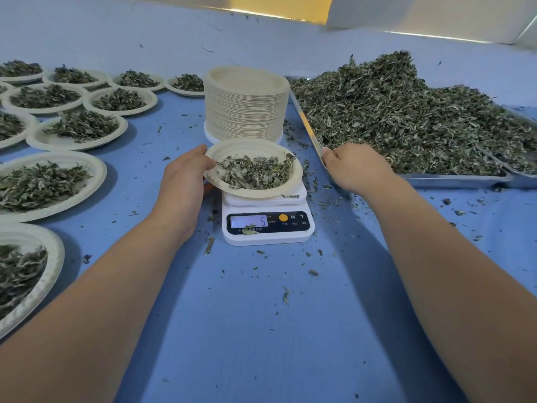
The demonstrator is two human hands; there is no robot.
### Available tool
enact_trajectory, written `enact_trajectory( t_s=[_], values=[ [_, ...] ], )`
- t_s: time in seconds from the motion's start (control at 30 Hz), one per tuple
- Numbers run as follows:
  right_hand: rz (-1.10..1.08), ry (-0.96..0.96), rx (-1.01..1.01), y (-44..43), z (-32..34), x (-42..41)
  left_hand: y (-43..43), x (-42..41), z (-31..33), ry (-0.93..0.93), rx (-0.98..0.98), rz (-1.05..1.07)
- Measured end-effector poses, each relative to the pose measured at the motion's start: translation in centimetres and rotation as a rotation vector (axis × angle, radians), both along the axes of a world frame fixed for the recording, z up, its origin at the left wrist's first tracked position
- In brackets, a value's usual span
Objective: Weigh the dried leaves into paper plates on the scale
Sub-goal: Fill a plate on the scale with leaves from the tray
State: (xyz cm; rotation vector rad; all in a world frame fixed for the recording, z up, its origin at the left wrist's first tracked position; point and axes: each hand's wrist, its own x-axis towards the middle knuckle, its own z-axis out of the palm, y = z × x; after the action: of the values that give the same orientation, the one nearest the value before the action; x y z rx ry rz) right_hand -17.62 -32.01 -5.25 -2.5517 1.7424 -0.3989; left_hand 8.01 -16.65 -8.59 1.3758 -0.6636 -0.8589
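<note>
While paper plate (232,148) sits tilted on scale (290,237), left hand (186,173) grips its rim.
Right hand (353,168) curled at tray (453,180) edge; its grasp cannot be told.

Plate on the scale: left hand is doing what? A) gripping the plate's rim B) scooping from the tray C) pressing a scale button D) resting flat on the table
A: the left hand grips the left rim of the plate over the scale.
</note>
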Motion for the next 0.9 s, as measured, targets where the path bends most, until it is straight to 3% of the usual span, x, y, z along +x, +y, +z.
enact_trajectory(
  t_s=[0.53,0.67,0.77,0.9],
  values=[
    [0.001,-0.252,-0.312,-1.0,1.6,1.6,0.1,-0.3,0.1,0.014,-0.04,0.012],
    [0.038,-0.445,-0.365,-0.2,2.8,3.1,0.1,-0.2,0.0,0.023,-0.023,0.006],
    [0.126,-0.638,-0.362,1.5,4.2,5.8,0.0,-0.2,-0.1,0.028,-0.022,0.023],
    [0.358,-0.67,-0.303,3.9,5.1,9.9,0.0,-0.2,-0.2,0.023,-0.018,0.019]
  ],
)
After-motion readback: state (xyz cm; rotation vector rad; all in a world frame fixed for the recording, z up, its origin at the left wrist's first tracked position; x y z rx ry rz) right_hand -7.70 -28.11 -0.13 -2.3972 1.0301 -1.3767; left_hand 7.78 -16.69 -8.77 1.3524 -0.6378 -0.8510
